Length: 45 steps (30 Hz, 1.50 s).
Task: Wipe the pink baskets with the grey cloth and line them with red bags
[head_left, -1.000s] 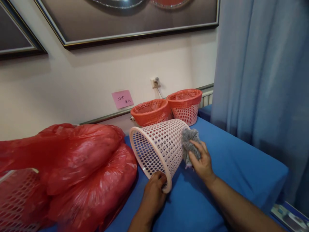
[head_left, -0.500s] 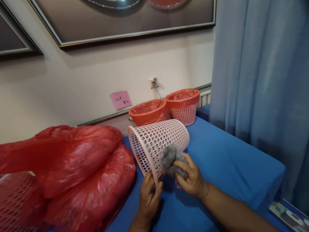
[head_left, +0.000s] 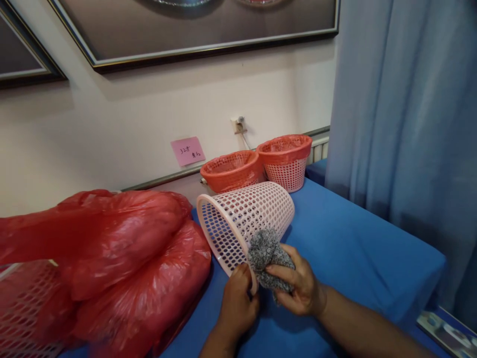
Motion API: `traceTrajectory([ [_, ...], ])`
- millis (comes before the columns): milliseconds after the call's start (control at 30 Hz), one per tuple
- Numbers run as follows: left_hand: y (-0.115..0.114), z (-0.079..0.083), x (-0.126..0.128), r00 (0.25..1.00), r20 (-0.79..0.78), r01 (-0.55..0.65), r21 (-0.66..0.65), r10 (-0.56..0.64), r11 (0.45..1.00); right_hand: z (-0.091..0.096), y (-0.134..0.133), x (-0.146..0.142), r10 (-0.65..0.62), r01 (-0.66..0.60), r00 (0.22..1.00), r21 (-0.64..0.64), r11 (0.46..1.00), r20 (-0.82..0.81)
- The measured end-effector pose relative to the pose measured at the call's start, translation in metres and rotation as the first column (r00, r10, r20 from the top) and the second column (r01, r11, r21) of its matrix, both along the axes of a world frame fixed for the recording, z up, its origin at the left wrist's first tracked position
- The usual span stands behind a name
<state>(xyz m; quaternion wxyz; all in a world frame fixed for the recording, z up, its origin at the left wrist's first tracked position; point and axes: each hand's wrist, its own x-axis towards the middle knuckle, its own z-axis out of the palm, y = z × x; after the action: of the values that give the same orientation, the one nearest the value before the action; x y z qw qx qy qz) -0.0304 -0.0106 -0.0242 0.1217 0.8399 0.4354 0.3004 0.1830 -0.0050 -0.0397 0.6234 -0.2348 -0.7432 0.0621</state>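
The left grip (head_left: 240, 301) holds the near rim of a pink basket (head_left: 266, 211); the right grip (head_left: 302, 286) squeezes a gray rag (head_left: 266, 258) at that rim. A big blue sheet (head_left: 343, 248) is underneath. Puffy red bags (head_left: 149, 253) sit left. The pink basket lies sideways in the middle. Two red-topped baskets (head_left: 286, 174) stand far behind.

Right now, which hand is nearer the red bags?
Left: left hand, holding the tipped basket, is right of the red bags; right hand, holding the gray cloth, is farther right.
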Motion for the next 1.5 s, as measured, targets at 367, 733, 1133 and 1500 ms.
traceTrajectory([
  [367,0.013,-0.007,-0.007,0.993,-0.064,-0.101,-0.032,0.099,0.994,-0.010,0.075,0.041,-0.519,0.208,0.786,-0.647,0.734,-0.336],
  [733,0.005,0.008,0.003,0.994,0.095,-0.052,0.012,0.050,0.999,0.006,-0.001,-0.004,0.007,-0.005,0.997,-0.027,1.000,0.076],
  [1133,0.011,0.002,-0.005,0.999,0.042,-0.007,0.087,0.003,0.996,-0.015,0.080,0.039,-0.560,0.181,0.741,-0.693,0.698,-0.371],
  [1500,0.011,0.002,-0.001,0.998,-0.053,-0.029,-0.051,0.027,0.998,-0.005,-0.001,-0.004,0.059,-0.057,0.998,-0.054,0.997,0.037],
])
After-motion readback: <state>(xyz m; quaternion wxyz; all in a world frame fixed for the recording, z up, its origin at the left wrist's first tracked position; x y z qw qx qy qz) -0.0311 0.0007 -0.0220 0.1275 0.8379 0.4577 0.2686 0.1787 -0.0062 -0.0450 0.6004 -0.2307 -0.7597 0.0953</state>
